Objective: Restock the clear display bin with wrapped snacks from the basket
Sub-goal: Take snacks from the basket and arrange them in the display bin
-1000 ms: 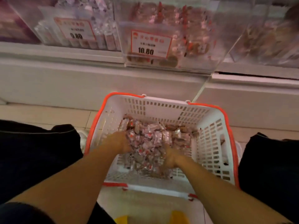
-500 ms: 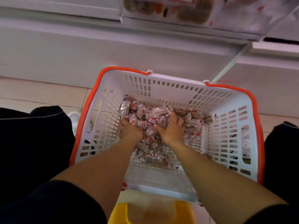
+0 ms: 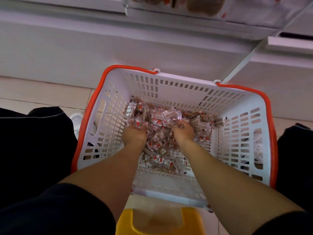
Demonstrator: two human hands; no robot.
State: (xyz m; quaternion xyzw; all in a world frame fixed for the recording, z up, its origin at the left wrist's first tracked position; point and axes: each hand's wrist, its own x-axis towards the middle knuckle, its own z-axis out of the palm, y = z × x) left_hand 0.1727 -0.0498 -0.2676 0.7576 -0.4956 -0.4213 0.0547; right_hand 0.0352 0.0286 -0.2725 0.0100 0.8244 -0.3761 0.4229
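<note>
Head view, the only one here. A white slotted basket [image 3: 240,126] with an orange rim is seen from above, parked on pale floor tiles right up against a white shelf base [image 3: 84,48]. A heap of wrapped snacks [image 3: 162,143] is piled in the bottom of it, mostly toward the far wall and the middle: clear wrappers with brown contents and small red marks. Some white writing is printed on a few brown packs, but it's too small and blurry to be read, so no brand can be given.

Both hands are sunk into the heap. The left hand [image 3: 134,135] is buried fingertips-first in the wrappers, fingers curled down into them; whether anything is actually gripped can't be told since the fingertips are hidden. The right hand [image 3: 183,132] is curled too, and its fingers are closed around a clump of snacks at the knuckles.

At the very top edge, the bottom of the clear display bin [image 3: 194,7] is caught, with brown items and bits of red showing through; no price label is visible. A yellow stool [image 3: 191,221] is seen at the bottom edge, just beside the basket's near wall. Dark trousers [image 3: 33,141] frame both sides.
</note>
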